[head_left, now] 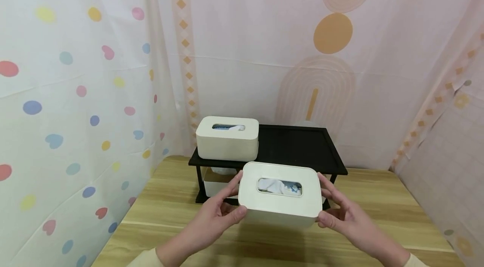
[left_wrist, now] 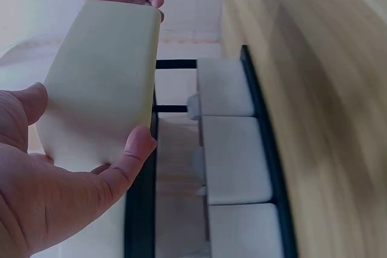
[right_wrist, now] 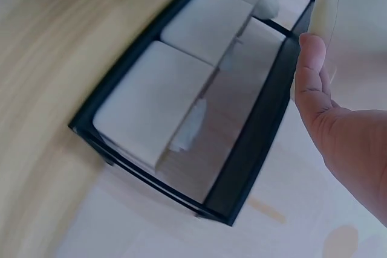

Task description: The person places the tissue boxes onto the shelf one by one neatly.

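Observation:
A cream tissue box [head_left: 280, 206] with an oval slot is held up above the table, in front of the shelf. White tissue and blue packaging show through its slot. My left hand [head_left: 213, 216] grips the box's left end, and my right hand [head_left: 348, 218] grips its right end. In the left wrist view, the left thumb and fingers curl round the near end of the box [left_wrist: 103, 77]. The right wrist view shows part of the right hand [right_wrist: 338, 113] against the box's side. A second tissue box [head_left: 227, 147] stands on the shelf top's left side.
The black two-tier shelf [head_left: 298, 145] stands at the back of the wooden table [head_left: 170, 199]. Its lower tier holds 3 white boxes side by side, the nearest in the right wrist view being a white box [right_wrist: 151, 101]. A patterned curtain [head_left: 242, 40] hangs behind.

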Tool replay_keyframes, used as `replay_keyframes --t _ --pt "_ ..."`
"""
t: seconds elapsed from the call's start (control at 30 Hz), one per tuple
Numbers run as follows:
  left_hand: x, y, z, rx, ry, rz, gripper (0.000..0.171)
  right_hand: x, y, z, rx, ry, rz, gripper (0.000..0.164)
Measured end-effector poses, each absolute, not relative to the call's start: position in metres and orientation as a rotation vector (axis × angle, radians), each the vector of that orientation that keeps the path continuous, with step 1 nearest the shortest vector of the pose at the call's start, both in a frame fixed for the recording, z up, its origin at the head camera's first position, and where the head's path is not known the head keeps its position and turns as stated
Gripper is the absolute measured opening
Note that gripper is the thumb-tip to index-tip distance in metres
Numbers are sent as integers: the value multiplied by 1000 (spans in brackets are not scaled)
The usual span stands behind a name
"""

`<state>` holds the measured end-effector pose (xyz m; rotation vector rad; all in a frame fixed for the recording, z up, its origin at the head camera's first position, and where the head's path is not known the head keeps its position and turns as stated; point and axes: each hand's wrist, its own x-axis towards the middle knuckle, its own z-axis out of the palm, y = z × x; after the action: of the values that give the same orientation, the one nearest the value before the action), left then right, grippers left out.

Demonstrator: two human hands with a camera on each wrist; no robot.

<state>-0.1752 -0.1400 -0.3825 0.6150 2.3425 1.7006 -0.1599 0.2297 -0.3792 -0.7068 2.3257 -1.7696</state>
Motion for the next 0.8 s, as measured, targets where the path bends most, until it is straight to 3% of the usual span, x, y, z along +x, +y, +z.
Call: replay_keyframes --t 0.43,0.8 --pt "-194 -126 -357 799 2395 1659 80 -168 246 -360 -837 2367 -1781 85" --pt "-211 -118 -349 792 2400 1617 80 -177 251 -353 -754 2430 -1750 84"
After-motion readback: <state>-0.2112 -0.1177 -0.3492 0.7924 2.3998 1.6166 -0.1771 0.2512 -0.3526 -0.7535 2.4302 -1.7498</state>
